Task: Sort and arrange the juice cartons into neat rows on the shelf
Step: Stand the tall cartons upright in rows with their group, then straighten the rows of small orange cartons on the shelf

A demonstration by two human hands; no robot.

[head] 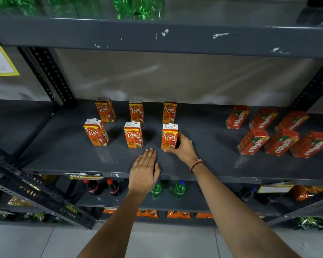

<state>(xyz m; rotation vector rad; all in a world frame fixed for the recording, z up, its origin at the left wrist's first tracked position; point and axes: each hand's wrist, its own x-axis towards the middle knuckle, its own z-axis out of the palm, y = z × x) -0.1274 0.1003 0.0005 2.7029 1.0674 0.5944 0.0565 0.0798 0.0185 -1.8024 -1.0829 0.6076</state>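
Head view. Shop aisle, pale tiled floor; dark grey metal shelf (pixel 67 146) on perforated uprights, plain grey wall behind.

Shelf, left-centre: six orange Real cartons, all upright, labels forward, set apart in two rows of three.
- Back row, near the rear edge: back-left carton (pixel 105 110), back-middle carton (pixel 136 111), back-right carton (pixel 169 111).
- Front row, mid-depth: front-left carton (pixel 96 132), front-middle carton (pixel 133 135), front-right carton (pixel 169 136).

Shelf, right end: six red Maaza cartons (pixel 277 132), two rows of three, appearing tilted toward the right edge, closely spaced.

Right hand (pixel 183 148): clamped on the front-right carton, thumb at its lower front corner, fingers wrapped around its right side. Red thread band on the wrist (pixel 196 164).

Left hand (pixel 144 170): flat, palm down, fingers together and extended, resting at the front edge of the shelf, just before the gap between front-middle and front-right cartons; holding nothing, touching no carton.

Upper shelf (pixel 175 40): scuffed front lip, blurred green bottles (pixel 138 6) above. Yellow price tag (pixel 0 58) at the far left.

Below: dark cola bottles (pixel 102 187) with red caps, green bottles with blue caps (pixel 168 189), orange snack packets (pixel 162 214) lower still; yellow label strip (pixel 83 176) on the front lip.
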